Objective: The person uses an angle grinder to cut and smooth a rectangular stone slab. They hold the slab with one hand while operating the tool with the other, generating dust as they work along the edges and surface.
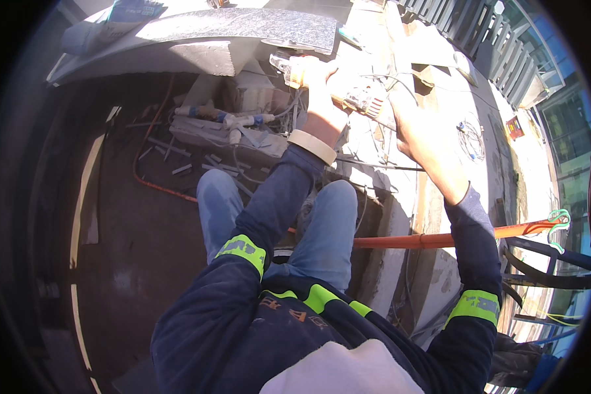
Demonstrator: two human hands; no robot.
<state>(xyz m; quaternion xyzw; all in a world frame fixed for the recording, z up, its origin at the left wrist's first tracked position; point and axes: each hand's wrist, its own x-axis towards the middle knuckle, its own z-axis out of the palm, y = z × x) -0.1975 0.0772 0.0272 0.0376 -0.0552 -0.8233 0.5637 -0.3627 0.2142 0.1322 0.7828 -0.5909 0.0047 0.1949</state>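
Note:
Both of my hands are on an angle grinder point(366, 100), a yellowish tool with a grey metal head. My left hand point(318, 73) is wrapped round its front end, close behind the head. At the rear, my right hand point(407, 121) grips the body, its fingers partly washed out by glare. The grinder's disc point(287, 44) lies at the near edge of a speckled grey stone slab point(243, 25). Whether the disc touches the slab or spins, I cannot tell. Below the slab's edge is a pale, rough block point(207, 58).
A sack point(115, 27) lies on the slab's left end. White pipes point(233, 120) and offcuts lie left of my arms. An orange hose point(138, 164) bends along the floor; an orange strap point(433, 241) stretches below my right forearm. Coiled cable point(469, 141) lies at right.

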